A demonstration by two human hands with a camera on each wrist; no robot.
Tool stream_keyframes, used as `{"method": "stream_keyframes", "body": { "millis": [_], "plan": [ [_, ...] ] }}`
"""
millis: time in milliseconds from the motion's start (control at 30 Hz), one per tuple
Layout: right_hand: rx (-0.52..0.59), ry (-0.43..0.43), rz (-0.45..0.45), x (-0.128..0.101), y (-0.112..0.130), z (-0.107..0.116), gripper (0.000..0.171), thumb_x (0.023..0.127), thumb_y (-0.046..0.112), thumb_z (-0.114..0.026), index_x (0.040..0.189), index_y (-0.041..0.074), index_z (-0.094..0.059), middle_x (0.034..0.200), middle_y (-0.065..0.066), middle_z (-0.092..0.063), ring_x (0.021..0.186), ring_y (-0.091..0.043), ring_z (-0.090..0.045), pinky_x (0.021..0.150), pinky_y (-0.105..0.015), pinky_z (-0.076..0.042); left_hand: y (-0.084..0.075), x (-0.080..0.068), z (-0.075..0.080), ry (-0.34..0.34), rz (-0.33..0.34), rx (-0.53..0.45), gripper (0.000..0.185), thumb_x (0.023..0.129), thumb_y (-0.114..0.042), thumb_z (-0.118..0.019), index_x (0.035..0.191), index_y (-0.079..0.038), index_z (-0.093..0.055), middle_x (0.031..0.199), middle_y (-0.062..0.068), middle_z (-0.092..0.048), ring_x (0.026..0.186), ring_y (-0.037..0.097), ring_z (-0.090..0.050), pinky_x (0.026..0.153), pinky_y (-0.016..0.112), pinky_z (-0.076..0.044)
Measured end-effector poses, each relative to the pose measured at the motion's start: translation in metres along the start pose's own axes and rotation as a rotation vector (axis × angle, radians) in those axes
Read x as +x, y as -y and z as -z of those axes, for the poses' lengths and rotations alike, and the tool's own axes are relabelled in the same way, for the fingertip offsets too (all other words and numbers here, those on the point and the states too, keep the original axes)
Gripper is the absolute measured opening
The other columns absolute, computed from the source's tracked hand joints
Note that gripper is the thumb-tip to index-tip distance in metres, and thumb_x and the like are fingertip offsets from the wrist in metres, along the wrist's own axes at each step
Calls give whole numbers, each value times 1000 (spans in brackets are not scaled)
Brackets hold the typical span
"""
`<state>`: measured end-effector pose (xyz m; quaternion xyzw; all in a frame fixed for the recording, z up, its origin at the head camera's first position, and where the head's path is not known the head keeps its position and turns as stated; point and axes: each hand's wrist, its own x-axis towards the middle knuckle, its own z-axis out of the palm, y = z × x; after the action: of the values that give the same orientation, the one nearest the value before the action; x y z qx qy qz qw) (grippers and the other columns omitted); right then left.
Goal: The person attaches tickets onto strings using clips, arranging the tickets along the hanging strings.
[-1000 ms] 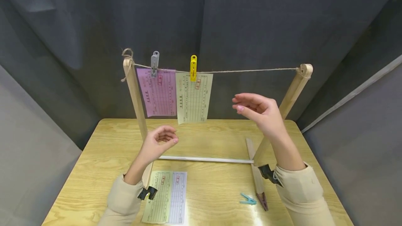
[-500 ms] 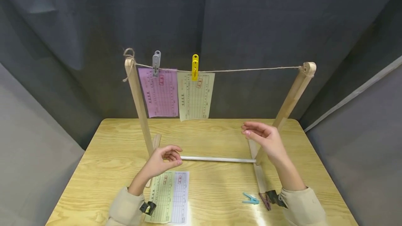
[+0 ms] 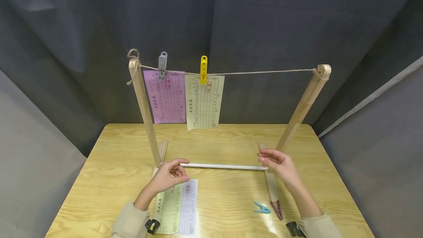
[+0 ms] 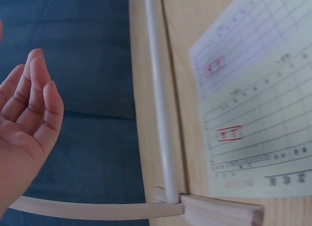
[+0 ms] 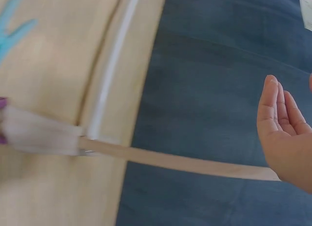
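The two paper slips (image 3: 176,206) lie flat on the near left part of the wooden table (image 3: 224,197), a green one overlapping a lilac one, just near of the white crossbar (image 3: 224,166). The left hand (image 3: 168,177) hovers over their far edge with fingers loosely curled and holding nothing; whether a fingertip touches the paper is hard to tell from the head view. The left wrist view shows the same slips (image 4: 258,114) beside the crossbar (image 4: 163,119), with the left hand's fingers (image 4: 34,99) relaxed and apart from both.

The right hand (image 3: 279,164) hangs at the right end of the crossbar, by the foot of the right post (image 3: 302,105), fingers slack and empty. In the right wrist view its fingers (image 5: 275,114) are nearly straight, clear of the post (image 5: 185,162).

Near the right hand, on the table, lie a blue clothespin (image 3: 261,208) and, just right of it, a dark red clothespin (image 3: 277,209) at the near tip of the right wooden foot (image 3: 271,184).

Farther back, the left post (image 3: 145,109) and right post carry a string (image 3: 264,72). On its left part a grey clothespin (image 3: 162,65) holds a pink slip (image 3: 165,96) and a yellow clothespin (image 3: 203,69) holds a pale yellow slip (image 3: 203,102). The rest of the string is bare. Grey cloth (image 3: 264,21) closes the far side.
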<state>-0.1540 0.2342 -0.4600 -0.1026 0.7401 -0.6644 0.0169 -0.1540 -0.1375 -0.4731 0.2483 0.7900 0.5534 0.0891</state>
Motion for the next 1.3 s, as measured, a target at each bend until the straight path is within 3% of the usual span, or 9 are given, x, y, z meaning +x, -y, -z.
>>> {"method": "stream_keyframes", "body": {
  "millis": [67, 133, 300, 367, 600, 867, 1067, 1300],
  "plan": [
    [-35, -8, -37, -5, -7, 0, 33, 89, 4, -56, 115, -16, -50, 96, 7, -65, 88, -10, -62, 72, -23, -51, 3, -1, -1, 6, 11, 17, 47, 76, 0, -70, 116, 13, -49, 77, 14, -61, 65, 12, -54, 59, 25, -48],
    [-60, -20, -73, -10, -14, 1, 35, 89, 5, -57, 116, -16, -49, 97, 4, -65, 87, -8, -61, 72, -23, -51, 16, -2, -3, 6, 26, 46, 51, 76, -4, -72, 119, 11, -49, 78, 12, -60, 65, 11, -52, 58, 24, -47],
    [-84, -49, -171, -20, -33, 4, 39, 85, 5, -61, 117, -15, -49, 101, -18, -62, 85, -10, -61, 72, -22, -51, 51, -5, -11, -11, 58, 157, 59, 73, -18, -76, 123, 1, -50, 78, 3, -56, 65, 9, -50, 57, 22, -45],
    [-107, -52, -198, -24, -42, 5, 41, 84, 5, -63, 117, -14, -50, 102, -23, -60, 85, -11, -61, 73, -21, -50, 56, -7, -12, -21, 54, 188, 60, 72, -20, -77, 122, 0, -51, 77, -2, -54, 65, 12, -51, 57, 21, -44],
    [-246, -27, -223, -34, -71, 7, 42, 78, 9, -70, 113, -10, -55, 99, -21, -60, 83, -14, -58, 73, -22, -49, 70, -11, -15, -48, 21, 212, 61, 69, -18, -80, 119, 5, -53, 80, -2, -50, 68, 24, -51, 54, 21, -41],
    [-315, 8, -215, -47, -89, 6, 44, 77, 11, -71, 114, -7, -56, 101, -18, -59, 87, -24, -53, 71, -23, -46, 84, -14, -18, -67, 27, 273, 64, 67, -20, -81, 121, 1, -53, 89, 7, -51, 75, 30, -48, 63, 38, -43],
    [-446, 48, -164, -54, -100, 5, 44, 74, 16, -74, 112, 0, -59, 107, -12, -59, 97, -29, -46, 76, -36, -41, 93, -17, -19, -61, 100, 296, 67, 66, -24, -81, 124, -3, -53, 97, 11, -51, 86, 29, -46, 71, 40, -42],
    [-482, 80, -173, -59, -106, 3, 49, 70, 21, -77, 112, 1, -60, 116, -11, -53, 108, -30, -36, 83, -60, -35, 102, -16, -19, -61, 177, 341, 71, 65, -29, -81, 126, -8, -52, 105, 11, -48, 93, 27, -43, 76, 37, -36]
  ]
}}
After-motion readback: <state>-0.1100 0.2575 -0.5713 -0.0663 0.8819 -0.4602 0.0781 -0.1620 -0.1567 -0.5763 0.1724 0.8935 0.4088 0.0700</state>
